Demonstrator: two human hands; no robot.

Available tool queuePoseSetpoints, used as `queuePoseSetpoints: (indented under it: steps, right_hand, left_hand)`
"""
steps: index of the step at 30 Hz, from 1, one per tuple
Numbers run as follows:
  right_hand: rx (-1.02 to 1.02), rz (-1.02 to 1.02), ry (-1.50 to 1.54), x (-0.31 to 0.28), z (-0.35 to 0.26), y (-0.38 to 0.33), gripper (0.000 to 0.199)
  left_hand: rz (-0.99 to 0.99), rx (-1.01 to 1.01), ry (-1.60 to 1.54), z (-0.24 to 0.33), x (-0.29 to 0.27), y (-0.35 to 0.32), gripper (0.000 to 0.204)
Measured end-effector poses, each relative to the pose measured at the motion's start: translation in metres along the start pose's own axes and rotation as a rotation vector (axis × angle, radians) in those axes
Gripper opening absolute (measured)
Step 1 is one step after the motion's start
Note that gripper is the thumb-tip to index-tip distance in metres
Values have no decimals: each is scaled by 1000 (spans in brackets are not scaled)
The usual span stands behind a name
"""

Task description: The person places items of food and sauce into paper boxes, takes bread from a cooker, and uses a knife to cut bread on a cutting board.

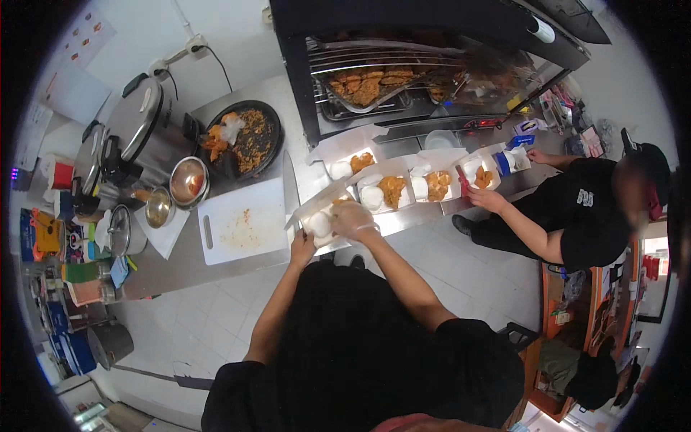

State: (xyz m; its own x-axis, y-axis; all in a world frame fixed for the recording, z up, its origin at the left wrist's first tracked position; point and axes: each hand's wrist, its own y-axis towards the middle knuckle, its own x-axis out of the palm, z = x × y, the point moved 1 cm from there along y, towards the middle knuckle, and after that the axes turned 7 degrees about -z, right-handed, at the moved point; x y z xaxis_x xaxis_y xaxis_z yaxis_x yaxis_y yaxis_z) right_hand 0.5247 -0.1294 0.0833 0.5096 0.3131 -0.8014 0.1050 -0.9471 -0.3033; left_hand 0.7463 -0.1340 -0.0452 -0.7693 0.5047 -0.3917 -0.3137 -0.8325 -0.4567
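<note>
A paper food box [297, 214] with its lid up stands before me on the steel counter, holding a white rice mound [319, 224] and some fried chicken. At its near left edge, my bare left hand [303, 247] grips the box wall. My right hand [353, 222], in a clear plastic glove, is over the right part of this box, covering much of the chicken. Its fingers are blurred, so whether they hold anything is unclear. Just to the right, another open box holds rice [371, 197] and fried chicken [392, 191].
Left of the boxes lie a knife [289, 181] and a white cutting board [241, 228] with crumbs. Behind are a black pan [263, 146] and metal bowls [189, 178]. A warming cabinet [295, 72] stands behind the boxes. On the right, a co-worker [586, 198] handles the farthest boxes.
</note>
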Motion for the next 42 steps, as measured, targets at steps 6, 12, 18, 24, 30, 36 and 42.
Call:
queuePoseSetpoints:
  steps: [6,12,18,24,30,36,42]
  right_hand:
    - [71,681,492,-114,64,66,45]
    - [159,686,105,-181,100,163,34]
    - [71,794,204,-169,64,155,40]
    - [-36,598,377,-175,50,63,30]
    - [-267,1205,808,-314,128,-17,11]
    - [-33,1599,816,-524,200,-100,45]
    - [-73,1461,557,-568,297,-98,42]
  left_hand:
    - [-198,-83,-267,-9,-22,-17,34]
    - [-256,-177,-319,-16,-30,-29,42]
    - [-189,-149,-355,-21,-25,-33,37]
    - [-203,-75,-340,-28,-2,-10,59]
    - [20,67,-205,-32,0,19,49]
    - [24,-14,-241,-11,-8,4,49]
    - [-63,16,-320,2,-5,-14,39]
